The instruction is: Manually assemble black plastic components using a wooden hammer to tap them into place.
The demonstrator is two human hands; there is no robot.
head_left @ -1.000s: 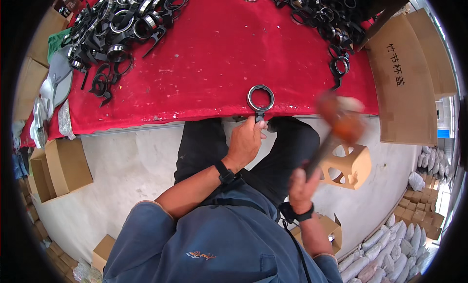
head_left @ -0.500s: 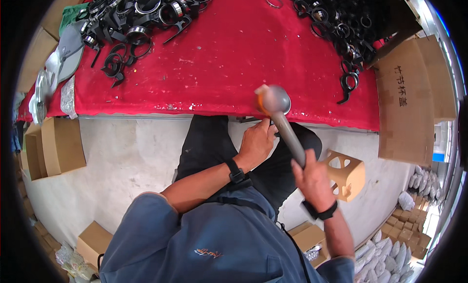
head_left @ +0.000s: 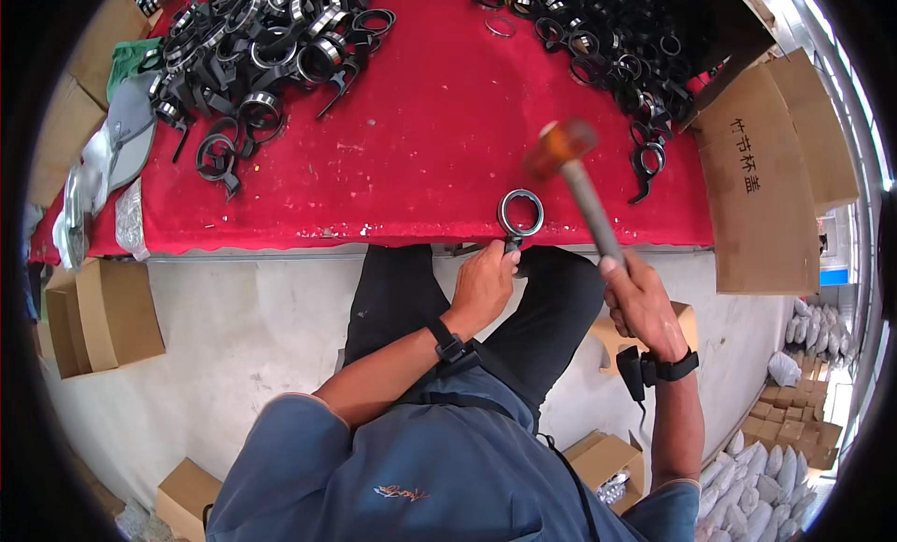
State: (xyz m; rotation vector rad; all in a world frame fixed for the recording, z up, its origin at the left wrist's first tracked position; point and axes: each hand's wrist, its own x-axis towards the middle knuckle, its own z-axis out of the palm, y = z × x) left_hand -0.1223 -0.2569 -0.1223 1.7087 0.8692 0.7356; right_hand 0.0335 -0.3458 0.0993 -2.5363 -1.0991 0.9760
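My right hand (head_left: 643, 301) is closed round the grey handle of a mallet (head_left: 589, 206). Its orange head is smeared by motion and hangs above the red cloth, up and to the right of the ring. Between the fingers of my left hand (head_left: 484, 282) is the short black stem of a ring-shaped part (head_left: 520, 214) with a silver rim. The ring lies at the front edge of the red-covered table (head_left: 420, 149), apart from the mallet head.
Piles of similar black ring parts lie back left (head_left: 266, 51) and back right (head_left: 607, 47). A loose thin metal ring (head_left: 500, 26) lies between them. A tall cardboard box (head_left: 761, 192) stands at the right, an open carton (head_left: 117, 308) at the lower left. A grey cap (head_left: 131, 135) sits left.
The mallet has lifted away from the ring, its head swinging up and right; my right hand has moved right and up. My left hand still grips the ring part, which is now uncovered.
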